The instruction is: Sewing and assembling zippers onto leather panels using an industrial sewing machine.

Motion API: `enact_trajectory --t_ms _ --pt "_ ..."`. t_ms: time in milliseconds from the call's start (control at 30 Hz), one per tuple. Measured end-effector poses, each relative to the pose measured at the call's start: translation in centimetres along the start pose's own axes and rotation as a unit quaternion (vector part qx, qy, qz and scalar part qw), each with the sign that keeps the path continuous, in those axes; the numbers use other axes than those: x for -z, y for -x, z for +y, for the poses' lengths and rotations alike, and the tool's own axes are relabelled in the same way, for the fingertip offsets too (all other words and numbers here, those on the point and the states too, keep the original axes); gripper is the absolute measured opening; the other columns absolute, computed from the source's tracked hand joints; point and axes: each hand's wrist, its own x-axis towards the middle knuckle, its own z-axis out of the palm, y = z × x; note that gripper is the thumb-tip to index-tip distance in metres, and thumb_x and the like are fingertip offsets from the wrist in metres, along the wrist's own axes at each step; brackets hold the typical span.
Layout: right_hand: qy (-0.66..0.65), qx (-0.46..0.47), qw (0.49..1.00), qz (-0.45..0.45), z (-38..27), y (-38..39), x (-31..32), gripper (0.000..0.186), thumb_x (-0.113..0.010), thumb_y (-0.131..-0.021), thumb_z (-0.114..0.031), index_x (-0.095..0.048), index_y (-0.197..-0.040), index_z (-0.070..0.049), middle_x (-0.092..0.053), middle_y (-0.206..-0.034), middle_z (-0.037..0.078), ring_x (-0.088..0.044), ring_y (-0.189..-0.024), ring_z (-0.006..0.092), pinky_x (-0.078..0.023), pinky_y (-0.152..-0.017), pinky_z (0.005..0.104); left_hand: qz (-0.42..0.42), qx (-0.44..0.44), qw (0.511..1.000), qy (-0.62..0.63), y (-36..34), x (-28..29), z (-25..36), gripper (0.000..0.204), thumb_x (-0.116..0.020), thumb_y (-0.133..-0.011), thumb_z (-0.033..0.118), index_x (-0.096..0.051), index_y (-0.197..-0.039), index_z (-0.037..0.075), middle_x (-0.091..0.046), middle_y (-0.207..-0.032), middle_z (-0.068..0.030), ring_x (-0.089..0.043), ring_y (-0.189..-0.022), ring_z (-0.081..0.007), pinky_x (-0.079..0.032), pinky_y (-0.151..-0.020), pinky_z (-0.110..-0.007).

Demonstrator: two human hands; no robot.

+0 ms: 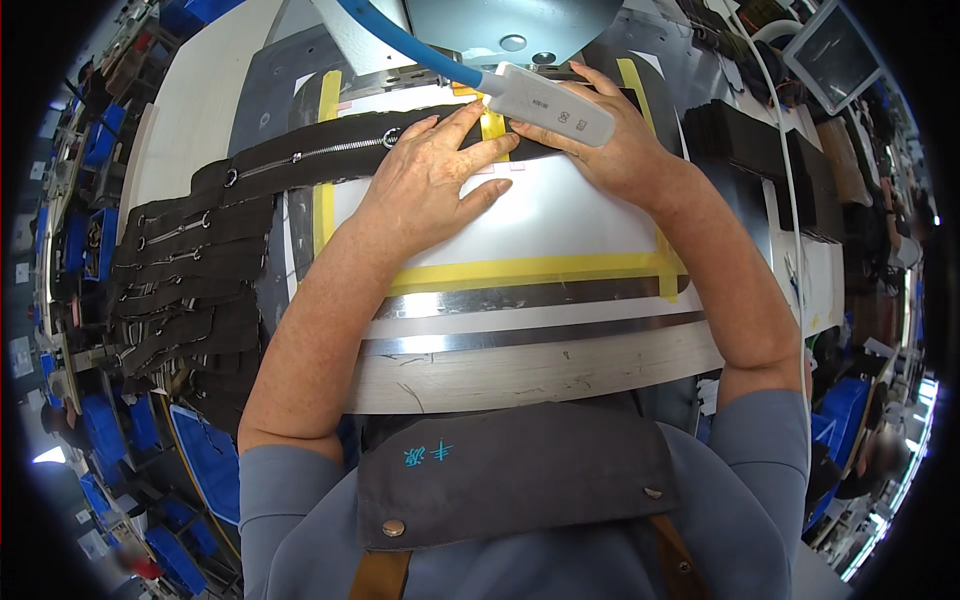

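A long black fabric strip [335,148] with a silver zipper and metal rings lies across the white work plate [572,215]. My left hand [430,182] rests flat on the strip, fingers stretched and spread, thumb apart over the plate. At the strip's right part is my right hand [625,150], its fingers extended and one fingertip close to my left fingers. A white device [552,103] on a blue cable hangs over my right hand and hides part of it. A yellow piece [493,124] shows between the hands.
Several similar black zipper strips [195,260] are piled at the left edge. Yellow tape [500,270] borders the plate. A machine head [510,22] stands at the far side. Black stacked pieces [738,137] lie at the right, beyond a white cable [785,140].
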Motion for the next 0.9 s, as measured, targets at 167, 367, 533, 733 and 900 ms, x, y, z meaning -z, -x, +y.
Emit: enact_trajectory --t_ms 167,367,533,733,900 --pt "-0.016 -0.031 0.999 -0.007 -0.05 -0.24 0.2 0.024 -0.06 -0.088 -0.006 -0.074 -0.106 -0.014 -0.071 -0.108 0.004 -0.06 -0.117 0.0218 -0.03 -0.119 0.0534 -0.004 -0.003 1.0 0.01 -0.2 -0.14 -0.04 0.04 -0.066 -0.093 0.041 -0.068 -0.128 0.022 -0.053 -0.141 -0.0265 -0.056 -0.127 -0.0347 -0.039 -0.113 -0.049" --pt "0.01 -0.016 1.0 -0.017 -0.1 -0.17 0.46 0.026 -0.059 -0.086 -0.003 -0.074 -0.105 -0.013 -0.071 -0.107 0.004 -0.059 -0.118 0.022 -0.03 -0.118 0.0531 -0.006 -0.004 1.0 0.013 -0.3 -0.08 0.15 0.041 -0.066 -0.092 0.041 -0.069 -0.126 0.019 -0.053 -0.141 -0.0269 -0.058 -0.125 -0.0355 -0.041 -0.112 -0.049" --pt "0.01 -0.047 0.998 -0.034 -0.16 -0.38 0.25 0.029 -0.059 -0.086 -0.002 -0.074 -0.108 -0.015 -0.071 -0.107 0.002 -0.059 -0.118 0.0213 -0.029 -0.119 0.0524 0.009 -0.011 1.0 0.005 -0.37 -0.22 -0.06 0.04 -0.066 -0.092 0.041 -0.069 -0.126 0.02 -0.054 -0.14 -0.0272 -0.058 -0.125 -0.0372 -0.041 -0.112 -0.048" --pt "0.007 -0.036 0.999 -0.013 0.02 -0.48 0.28 0.03 -0.058 -0.085 0.0 -0.073 -0.108 -0.013 -0.071 -0.107 0.004 -0.059 -0.118 0.0203 -0.028 -0.119 0.0527 -0.011 0.007 0.999 0.029 -0.76 0.02 -0.27 0.04 -0.065 -0.093 0.041 -0.068 -0.127 0.021 -0.052 -0.141 -0.0268 -0.056 -0.127 -0.0383 -0.04 -0.112 -0.048" --pt "0.013 -0.043 0.999 -0.022 -0.12 -0.35 0.03 0.033 -0.055 -0.086 0.002 -0.071 -0.111 -0.011 -0.071 -0.109 0.005 -0.059 -0.117 0.021 -0.027 -0.119 0.0535 0.005 -0.01 1.0 0.002 -0.35 -0.21 -0.27 0.041 -0.063 -0.094 0.042 -0.067 -0.13 0.022 -0.051 -0.143 -0.0273 -0.055 -0.129 -0.0381 -0.039 -0.113 -0.048"
